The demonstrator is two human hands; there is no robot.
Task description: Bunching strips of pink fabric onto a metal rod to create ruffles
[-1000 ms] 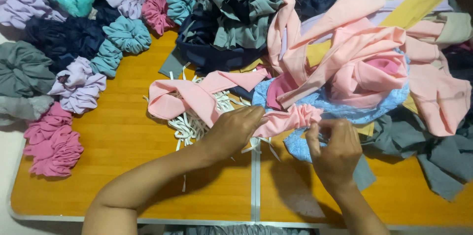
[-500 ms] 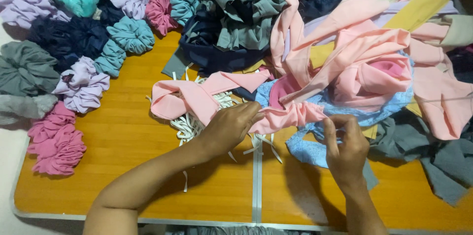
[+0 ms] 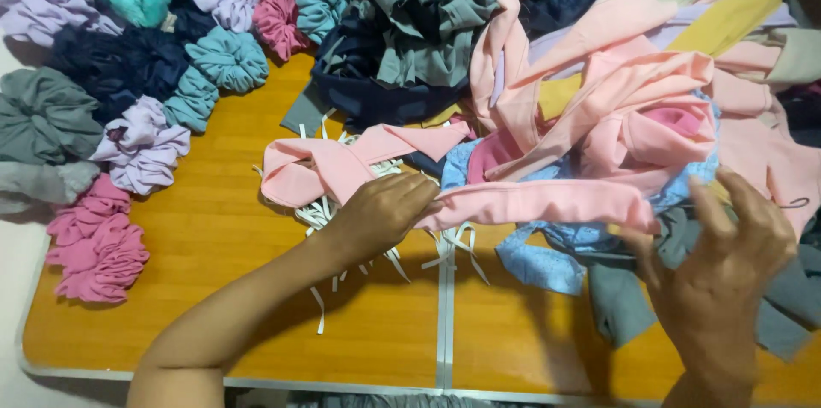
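Observation:
A long pink fabric tube lies stretched flat between my two hands above the orange wooden table. My left hand pinches its left end near a tangle of white elastic strips. My right hand holds the right end, fingers spread over blue and grey cloth. Another pink strip lies folded just behind my left hand.
Finished scrunchies line the left side: grey, lilac, magenta, teal, navy. A heap of pink, yellow, grey and navy fabric pieces covers the back right. The table's front edge is near.
The bunched pink fabric has been pulled out straight. My right hand moved right and away from my left hand, which stayed in place gripping the end.

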